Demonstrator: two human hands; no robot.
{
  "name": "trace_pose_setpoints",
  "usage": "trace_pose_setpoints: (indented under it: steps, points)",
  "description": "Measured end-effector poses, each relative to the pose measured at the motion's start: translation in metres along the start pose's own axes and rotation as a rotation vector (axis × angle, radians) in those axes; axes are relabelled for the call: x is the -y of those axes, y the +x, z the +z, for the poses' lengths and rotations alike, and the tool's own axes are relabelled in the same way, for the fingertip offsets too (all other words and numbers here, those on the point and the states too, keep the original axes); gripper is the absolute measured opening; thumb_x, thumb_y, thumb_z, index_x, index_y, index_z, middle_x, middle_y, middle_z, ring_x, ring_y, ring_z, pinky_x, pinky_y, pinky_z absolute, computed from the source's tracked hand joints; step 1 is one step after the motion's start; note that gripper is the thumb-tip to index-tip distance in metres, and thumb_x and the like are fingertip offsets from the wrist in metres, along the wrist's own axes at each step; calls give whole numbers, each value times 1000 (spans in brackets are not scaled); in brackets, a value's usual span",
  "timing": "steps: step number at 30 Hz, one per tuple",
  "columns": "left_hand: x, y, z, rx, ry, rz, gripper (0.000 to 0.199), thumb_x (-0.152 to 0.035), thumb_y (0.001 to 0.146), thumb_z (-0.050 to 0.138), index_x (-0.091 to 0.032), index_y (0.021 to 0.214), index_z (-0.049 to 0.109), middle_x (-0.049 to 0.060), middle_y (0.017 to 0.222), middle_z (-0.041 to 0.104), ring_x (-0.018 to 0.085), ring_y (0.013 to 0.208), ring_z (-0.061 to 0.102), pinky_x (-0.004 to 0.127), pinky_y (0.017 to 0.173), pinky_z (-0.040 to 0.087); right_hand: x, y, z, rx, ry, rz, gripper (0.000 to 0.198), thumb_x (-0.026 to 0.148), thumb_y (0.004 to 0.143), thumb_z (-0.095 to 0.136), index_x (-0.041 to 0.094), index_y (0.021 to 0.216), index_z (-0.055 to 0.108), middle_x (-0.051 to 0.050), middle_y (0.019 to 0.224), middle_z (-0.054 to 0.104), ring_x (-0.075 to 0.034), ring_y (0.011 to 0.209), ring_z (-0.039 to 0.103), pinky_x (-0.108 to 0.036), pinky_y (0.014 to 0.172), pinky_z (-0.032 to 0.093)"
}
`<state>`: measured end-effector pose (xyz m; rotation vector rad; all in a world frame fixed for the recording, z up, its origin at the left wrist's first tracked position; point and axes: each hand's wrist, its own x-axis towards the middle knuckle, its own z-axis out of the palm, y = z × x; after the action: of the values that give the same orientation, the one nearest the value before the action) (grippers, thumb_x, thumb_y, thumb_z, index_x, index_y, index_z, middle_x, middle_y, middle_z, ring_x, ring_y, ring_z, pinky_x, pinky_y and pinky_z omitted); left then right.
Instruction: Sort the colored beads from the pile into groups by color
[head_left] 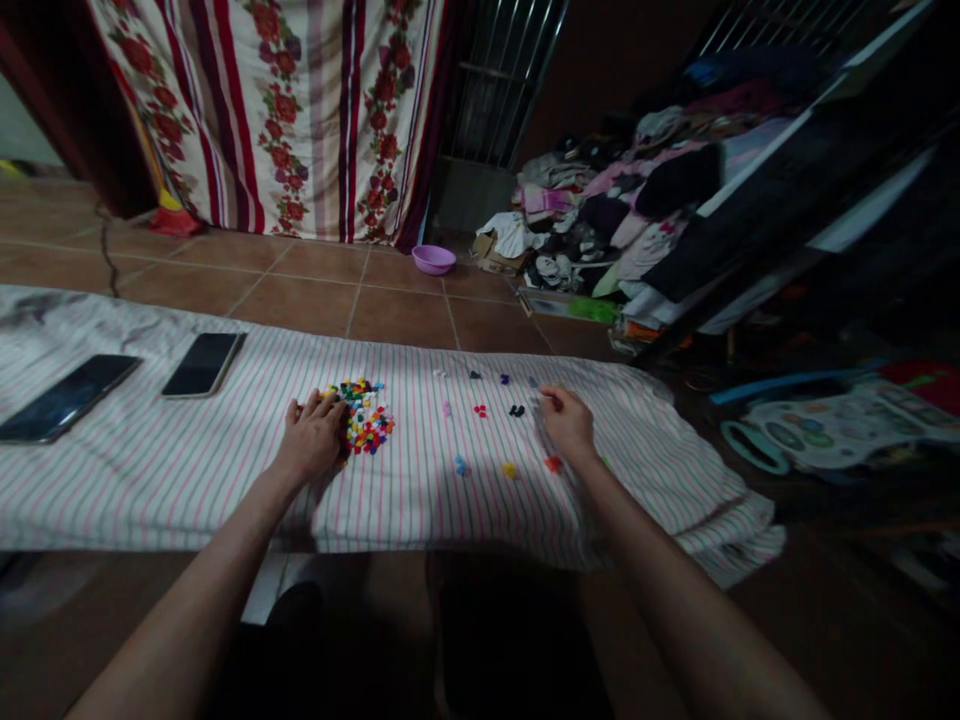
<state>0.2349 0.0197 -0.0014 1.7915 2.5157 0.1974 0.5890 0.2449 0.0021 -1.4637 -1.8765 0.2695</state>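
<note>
My left hand (313, 436) lies palm down with fingers spread on the left side of a pile of small multicoloured pieces (367, 430), too small to tell their kind. My right hand (568, 424) is closed in a pinch at the right, above the cloth. Whatever its fingertips hold is too small to make out. A small grey piece (533, 381) lies just beyond those fingertips. Between my hands sit little colour groups: white (439, 373), dark blue (505, 379), pink (446, 409), red (481, 411), black (517, 411), light blue (460, 465), yellow (509, 470) and orange (553, 464).
Two phones (202, 365) lie at the left on the striped cloth (420, 510). Beyond it, a purple basin (433, 260) stands on the tiled floor near a floral curtain (300, 120). A heap of clothes (600, 200) fills the back right.
</note>
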Motion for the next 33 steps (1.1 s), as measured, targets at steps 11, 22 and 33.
trace_pose_setpoints:
  steps: [11,22,33]
  points:
    - [20,-10,-8,53,-23,-50,53,-23,94,27,-22,141,52,7,154,43,33,148,27,59,117,27,111,-58,65,389,240,-401,22,16,83,53,22,86,74,-4,89,70,-17,85,64,-30,81,49]
    - [33,-13,-8,44,-30,-34,53,-26,94,26,-17,138,54,12,153,43,35,147,27,62,115,26,147,-97,107,583,141,-520,22,9,86,55,22,94,72,-5,94,68,-18,90,63,-30,84,47]
    - [17,-13,-6,-12,-69,80,49,-26,93,33,-20,136,56,10,152,45,33,147,27,58,116,27,160,-97,115,581,90,-443,14,11,85,61,23,89,66,-2,88,64,-16,82,59,-27,77,45]
